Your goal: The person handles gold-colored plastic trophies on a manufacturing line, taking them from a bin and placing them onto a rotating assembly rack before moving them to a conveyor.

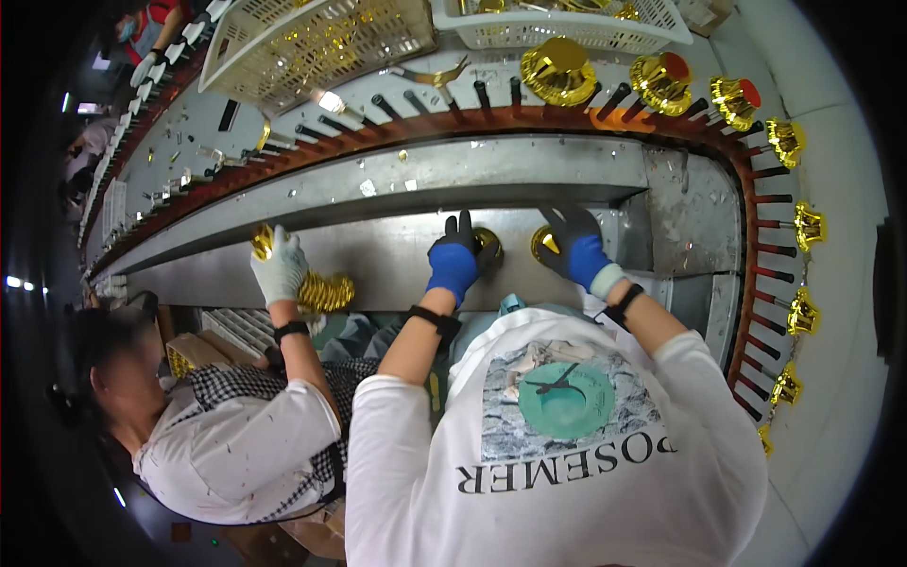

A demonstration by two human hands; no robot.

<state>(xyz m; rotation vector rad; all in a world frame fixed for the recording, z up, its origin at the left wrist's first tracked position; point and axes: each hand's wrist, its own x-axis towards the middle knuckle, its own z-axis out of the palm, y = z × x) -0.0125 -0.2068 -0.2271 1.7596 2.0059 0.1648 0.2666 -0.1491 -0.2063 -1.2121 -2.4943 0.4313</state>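
Both my hands wear blue gloves with dark fingers, above the grey metal worktop (378,250). My left hand (456,257) has fingers pointing forward, its thumb side against a shiny gold cup-shaped piece (487,240) that it partly hides. To the right, my right hand (578,248) bends around a second gold cup-shaped piece (545,245), whose rim and hollow show at its left side. Both pieces sit low at the worktop, a short gap between them. Whether they rest on the surface is hidden.
At left, a co-worker's white-gloved hand (281,274) holds a gold piece, by a nested gold stack (326,293). Beyond the metal ledge, a curved conveyor (416,126) with dark pegs bears gold pieces. White baskets (321,57) stand behind it; pliers (430,75) lie near.
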